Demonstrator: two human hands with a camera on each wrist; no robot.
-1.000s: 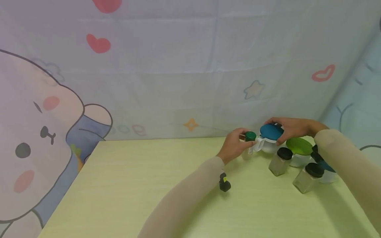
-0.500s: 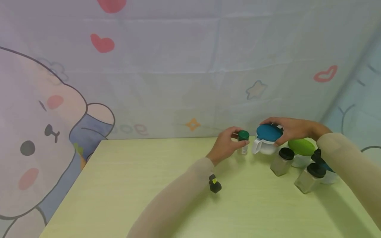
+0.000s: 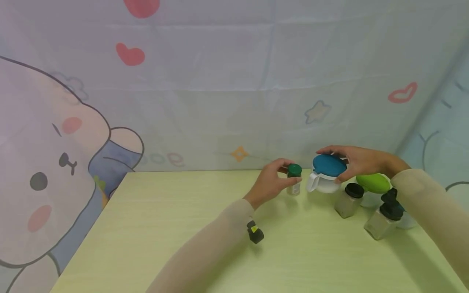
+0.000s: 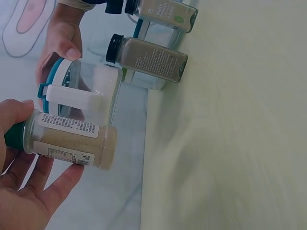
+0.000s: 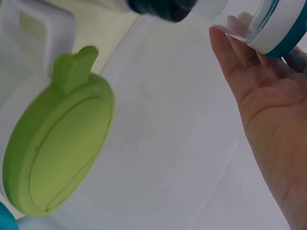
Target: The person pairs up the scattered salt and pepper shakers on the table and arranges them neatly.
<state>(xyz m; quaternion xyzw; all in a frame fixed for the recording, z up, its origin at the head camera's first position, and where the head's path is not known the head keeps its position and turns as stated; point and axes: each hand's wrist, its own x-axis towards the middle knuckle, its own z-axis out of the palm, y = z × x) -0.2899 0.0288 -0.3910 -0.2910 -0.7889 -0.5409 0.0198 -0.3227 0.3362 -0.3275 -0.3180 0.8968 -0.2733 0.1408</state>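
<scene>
My left hand [image 3: 269, 181] holds a clear spice jar [image 3: 293, 185] with a green lid, thumb on one side and fingers on the other. In the left wrist view the jar [image 4: 72, 141] has white printed labels and pale brown contents. Just right of it, my right hand [image 3: 360, 162] grips a seasoning pot [image 3: 324, 185] with a blue lid and a white handle that points toward the jar. The right wrist view shows only part of that pot [image 5: 288, 24] above my right hand [image 5: 273, 115]. Whether either base touches the table is hard to tell.
Two square jars with black lids, one nearer the pot [image 3: 348, 201] and one farther right [image 3: 382, 221], stand on the pale table [image 3: 205, 195]. Behind them is a green-lidded pot [image 3: 373, 183]; another blue-lidded one [image 3: 406, 219] is partly hidden by my right sleeve. A patterned cloth [image 3: 205, 101] hangs behind.
Both hands have shifted left along the table's back edge, carrying the green-lidded spice jar and the blue-lidded pot. The gap between jar and pot has widened. The black-lidded jars stay put.
</scene>
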